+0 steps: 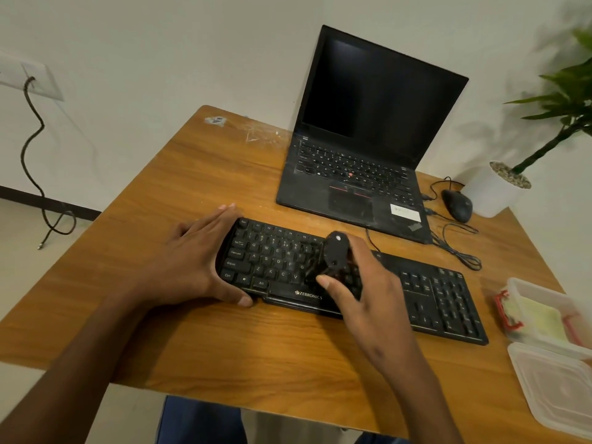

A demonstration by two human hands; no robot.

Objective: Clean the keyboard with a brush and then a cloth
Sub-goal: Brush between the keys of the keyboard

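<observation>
A black Zebronics keyboard [426,293] lies across the middle of the wooden table [198,174]. My left hand [192,261] clasps its left end, thumb on the front edge and fingers along the side. My right hand [362,283] grips a small black brush [333,251] with a round cap, held upright over the middle letter keys. Its bristles press down on the keys near the space bar. A yellow cloth [541,318] lies in a clear plastic box [525,285] at the right edge.
An open black laptop [358,155] stands behind the keyboard. A black mouse [457,205] with cables and a white plant pot [493,190] sit at the back right. A clear plastic lid [557,386] lies near the front right corner.
</observation>
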